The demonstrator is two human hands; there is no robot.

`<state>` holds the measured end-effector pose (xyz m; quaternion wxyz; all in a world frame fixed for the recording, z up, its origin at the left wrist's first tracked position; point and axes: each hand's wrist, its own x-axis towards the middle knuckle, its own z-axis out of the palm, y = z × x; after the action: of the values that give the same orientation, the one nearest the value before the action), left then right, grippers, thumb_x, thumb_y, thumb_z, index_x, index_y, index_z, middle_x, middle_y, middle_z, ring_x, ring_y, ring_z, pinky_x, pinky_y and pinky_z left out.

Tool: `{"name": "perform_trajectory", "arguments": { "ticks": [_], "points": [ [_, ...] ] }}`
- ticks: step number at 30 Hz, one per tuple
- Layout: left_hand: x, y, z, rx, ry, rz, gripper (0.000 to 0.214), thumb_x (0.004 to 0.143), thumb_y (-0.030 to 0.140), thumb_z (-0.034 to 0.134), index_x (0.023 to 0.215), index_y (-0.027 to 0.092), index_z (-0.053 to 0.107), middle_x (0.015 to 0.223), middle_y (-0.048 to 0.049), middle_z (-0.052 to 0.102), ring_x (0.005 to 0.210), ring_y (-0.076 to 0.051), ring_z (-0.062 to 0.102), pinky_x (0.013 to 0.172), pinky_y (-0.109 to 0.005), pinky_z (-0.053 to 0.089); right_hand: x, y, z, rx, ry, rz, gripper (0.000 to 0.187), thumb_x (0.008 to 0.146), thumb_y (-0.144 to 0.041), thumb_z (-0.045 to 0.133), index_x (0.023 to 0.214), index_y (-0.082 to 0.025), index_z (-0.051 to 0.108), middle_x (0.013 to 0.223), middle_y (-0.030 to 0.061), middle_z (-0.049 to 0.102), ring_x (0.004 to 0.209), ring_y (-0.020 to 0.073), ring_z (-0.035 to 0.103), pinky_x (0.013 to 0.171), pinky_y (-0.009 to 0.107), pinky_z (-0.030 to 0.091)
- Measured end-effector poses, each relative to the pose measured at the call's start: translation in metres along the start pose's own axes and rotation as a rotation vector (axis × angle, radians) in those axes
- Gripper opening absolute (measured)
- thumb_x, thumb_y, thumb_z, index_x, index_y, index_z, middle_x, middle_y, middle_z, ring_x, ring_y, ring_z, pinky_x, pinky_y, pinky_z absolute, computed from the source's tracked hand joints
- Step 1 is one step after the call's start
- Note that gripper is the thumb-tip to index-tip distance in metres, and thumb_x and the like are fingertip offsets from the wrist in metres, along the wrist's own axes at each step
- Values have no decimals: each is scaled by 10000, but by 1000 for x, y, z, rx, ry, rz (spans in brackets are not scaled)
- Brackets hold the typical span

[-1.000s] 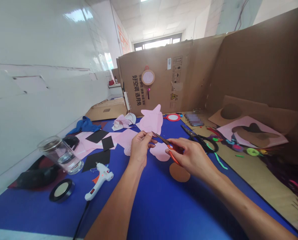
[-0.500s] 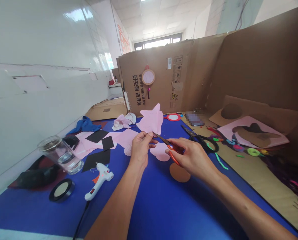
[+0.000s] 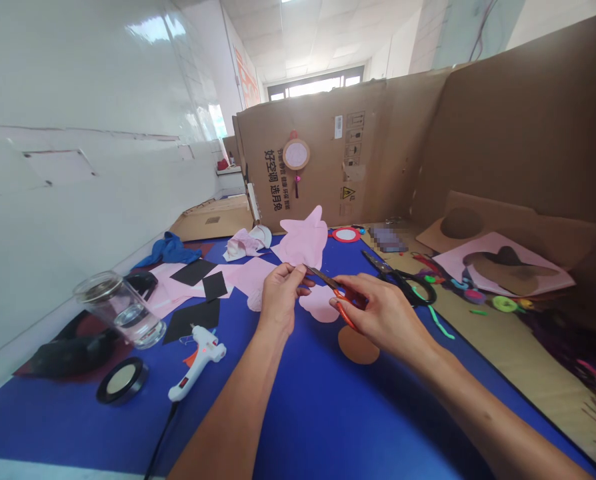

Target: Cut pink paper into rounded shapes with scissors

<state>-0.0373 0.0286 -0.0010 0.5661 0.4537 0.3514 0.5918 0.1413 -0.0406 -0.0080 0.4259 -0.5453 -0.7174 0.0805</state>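
Observation:
Orange-handled scissors are gripped in my right hand, thumb and fingers in their handles. Their narrow blades point left to the fingertips of my left hand. That hand is closed in a pinch; what lies between its thumb and finger is too small or hidden to make out. Just beyond the fingertips is a pink paper cutout with pointed projections. Below the blades a rounded pink paper piece lies on the blue table, partly covered. A brown oval piece lies under my right wrist.
Left are a white glue gun, a tape roll, a glass jar and black paper squares. Black-handled scissors lie beyond my right hand. Cardboard walls stand behind and right, near pink paper scraps.
Almost nothing differs. Both hands and the scissors keep nearly the same place, and the view has shifted very slightly.

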Motion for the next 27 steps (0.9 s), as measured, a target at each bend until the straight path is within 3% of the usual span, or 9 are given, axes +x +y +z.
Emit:
{"name": "perform_trajectory", "arguments": {
  "ticks": [27],
  "points": [
    [0,-1,1,6,-10,16,305,710,412,864,733,169,680,718,-20,690,633,-132,653,555,-223,485,0,-2,1,17,-2,13,276,946,-298,679,1187,-223,791,866,34,714,760,212,657,681,314,467]
  ]
}}
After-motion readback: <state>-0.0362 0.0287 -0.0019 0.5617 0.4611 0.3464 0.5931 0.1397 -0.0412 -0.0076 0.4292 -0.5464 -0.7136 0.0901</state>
